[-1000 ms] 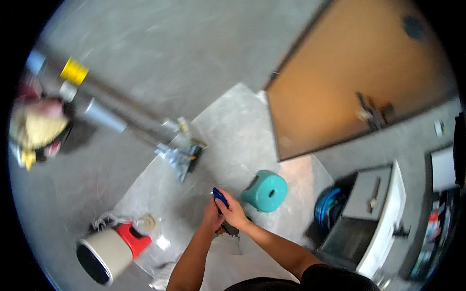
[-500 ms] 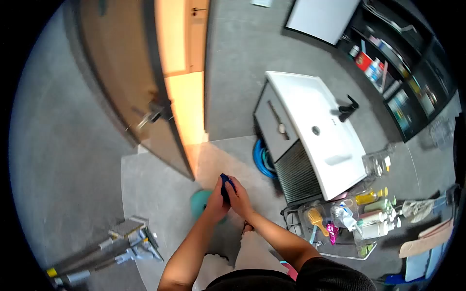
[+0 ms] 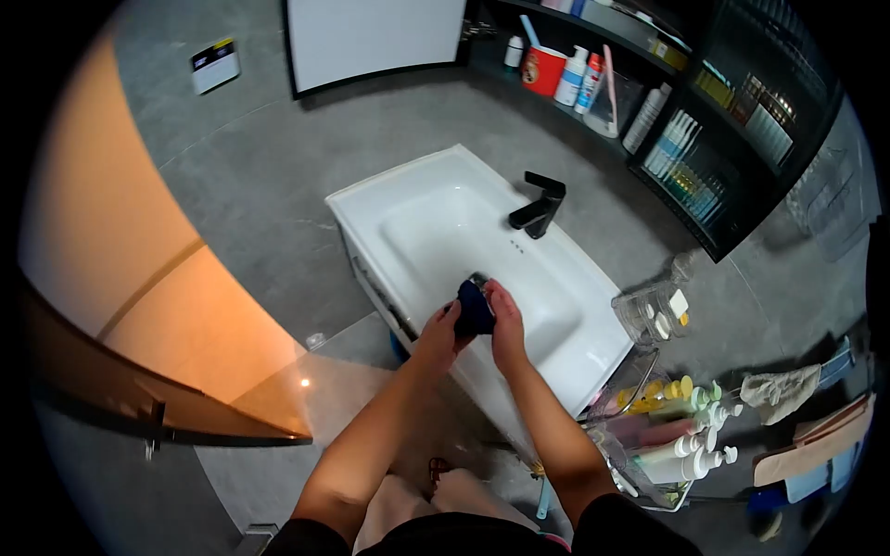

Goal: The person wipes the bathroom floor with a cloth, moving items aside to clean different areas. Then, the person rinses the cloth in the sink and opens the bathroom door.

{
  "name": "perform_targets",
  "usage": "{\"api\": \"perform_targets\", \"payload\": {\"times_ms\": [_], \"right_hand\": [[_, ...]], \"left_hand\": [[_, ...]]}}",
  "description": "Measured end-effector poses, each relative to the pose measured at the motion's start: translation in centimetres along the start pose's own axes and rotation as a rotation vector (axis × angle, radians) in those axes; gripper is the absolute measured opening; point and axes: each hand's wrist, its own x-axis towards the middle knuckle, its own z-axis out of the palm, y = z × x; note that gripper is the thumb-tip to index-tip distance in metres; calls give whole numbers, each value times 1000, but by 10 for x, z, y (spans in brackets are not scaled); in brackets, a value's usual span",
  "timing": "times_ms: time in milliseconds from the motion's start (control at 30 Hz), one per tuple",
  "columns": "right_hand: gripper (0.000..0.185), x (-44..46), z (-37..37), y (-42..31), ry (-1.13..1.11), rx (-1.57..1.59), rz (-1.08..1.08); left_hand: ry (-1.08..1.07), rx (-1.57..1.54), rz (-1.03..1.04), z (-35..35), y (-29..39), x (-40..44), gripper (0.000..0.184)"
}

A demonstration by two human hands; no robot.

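Observation:
A bunched, dark navy cloth (image 3: 475, 313) is between my two hands above the near side of the white sink (image 3: 389, 206). My left hand (image 3: 439, 335) grips its left side, and my right hand (image 3: 505, 322) presses on its right with the fingers curled. What kind of cloth it is cannot be made out. The cloth hides part of the basin and its drain area. Behind it, at the sink's back edge, stands a black faucet (image 3: 540, 206).
A caddy of pump bottles (image 3: 691, 449) stands right of the sink. Above hang a mirror (image 3: 375, 37) and a dark shelf (image 3: 565, 116) with a red cup (image 3: 543, 70) and bottles. A door (image 3: 167, 389) stands ajar at left.
My view and body have turned right, from the floor by the doorway to the sink. The dark cloth has come along in both hands and is now over the sink.

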Motion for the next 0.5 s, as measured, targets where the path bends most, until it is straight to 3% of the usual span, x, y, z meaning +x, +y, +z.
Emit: {"api": "perform_targets", "payload": {"times_ms": [100,300,500], "right_hand": [[43,38,-27,-21,163,44,113],[34,118,-38,-43,160,495,74],[28,210,-23,-37,233,794,30]], "left_hand": [[23,38,-34,-1,-13,71,36],[151,96,-249,8,-11,163,40],[1,125,-387,-16,-3,253,44]]}}
